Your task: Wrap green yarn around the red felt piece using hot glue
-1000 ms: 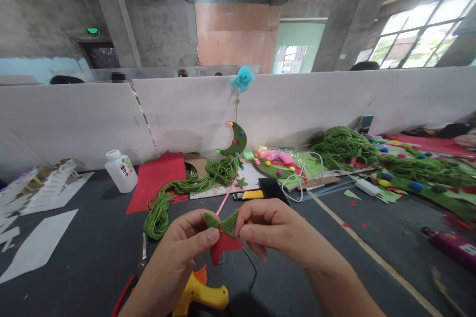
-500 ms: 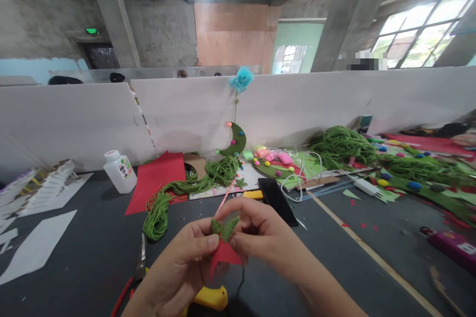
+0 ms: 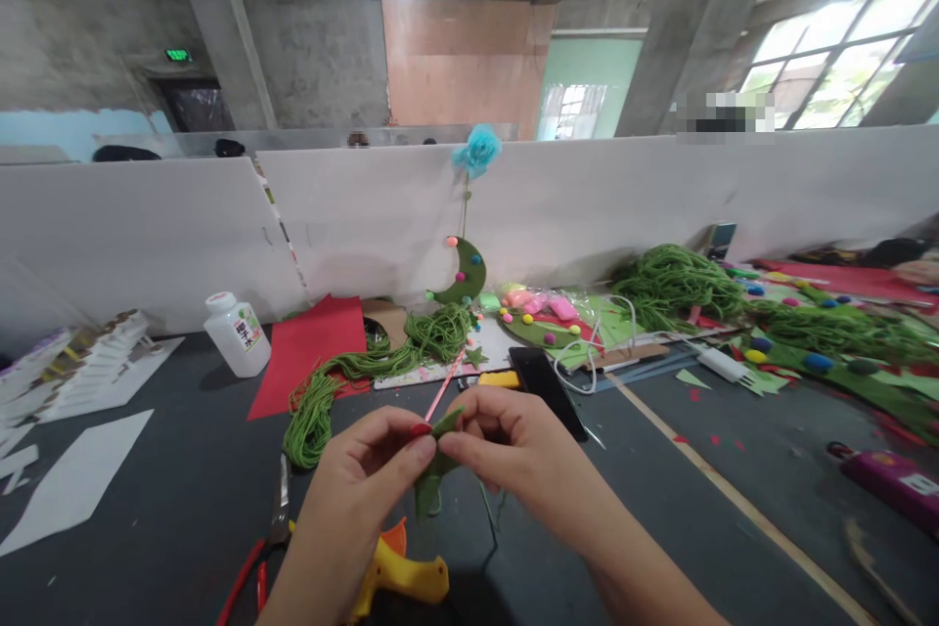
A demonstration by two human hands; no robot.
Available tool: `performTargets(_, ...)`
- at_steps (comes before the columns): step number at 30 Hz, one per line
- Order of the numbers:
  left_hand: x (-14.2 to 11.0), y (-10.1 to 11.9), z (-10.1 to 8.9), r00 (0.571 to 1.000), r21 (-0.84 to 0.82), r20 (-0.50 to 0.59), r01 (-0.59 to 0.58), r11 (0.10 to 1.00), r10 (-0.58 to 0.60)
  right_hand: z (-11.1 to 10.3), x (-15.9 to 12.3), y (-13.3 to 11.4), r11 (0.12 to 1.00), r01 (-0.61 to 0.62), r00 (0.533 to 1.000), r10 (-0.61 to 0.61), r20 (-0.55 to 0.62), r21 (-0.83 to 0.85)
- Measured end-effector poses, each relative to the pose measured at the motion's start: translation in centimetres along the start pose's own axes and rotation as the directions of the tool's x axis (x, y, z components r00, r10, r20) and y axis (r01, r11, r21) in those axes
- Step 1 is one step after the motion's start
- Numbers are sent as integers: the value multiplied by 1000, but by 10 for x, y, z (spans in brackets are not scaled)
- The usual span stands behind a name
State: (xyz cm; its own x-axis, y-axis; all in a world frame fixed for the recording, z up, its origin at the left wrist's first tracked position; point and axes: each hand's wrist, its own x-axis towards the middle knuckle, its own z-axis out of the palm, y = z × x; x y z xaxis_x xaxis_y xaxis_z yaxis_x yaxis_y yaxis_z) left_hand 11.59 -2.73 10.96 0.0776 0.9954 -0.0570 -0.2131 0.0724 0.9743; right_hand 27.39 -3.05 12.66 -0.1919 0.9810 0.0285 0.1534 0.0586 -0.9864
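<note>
because the small green piece (image 3: 427, 489), which looks like felt, is soft and bends easily, it calls for light, even pressure from both sides. it is held up over the dark table (image 3: 183, 518), between the two hands, in the lower middle of the view. the left hand (image 3: 356, 489) has its grip closed on one edge, thumb on top, with a bit of red (image 3: 421, 429) showing at the fingertips. the right hand (image 3: 517, 445) pinches the upper edge, thumb and finger together on it. steadying with the left while the right makes small adjustments would keep the edges from creasing or slipping. a thin dark strand (image 3: 489, 518) hangs just below; it is best kept free of the fingers. beside the left forearm lie a yellow tool (image 3: 411, 577) and red-handled scissors (image 3: 279, 518), so that wrist does well to stay raised. farther out is a bundle of green yarn (image 3: 309, 421).
</note>
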Motion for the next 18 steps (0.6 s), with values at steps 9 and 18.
performTargets(9,3,-9,-6,1000,-130,9,29,991,-29,-2,-2,-6,1000,-7,997,8,73,-25)
performTargets(18,-2,-2,-1,958,-424,143,287,859,-250,-2,-1,-2,996,82,986,-87,143,42)
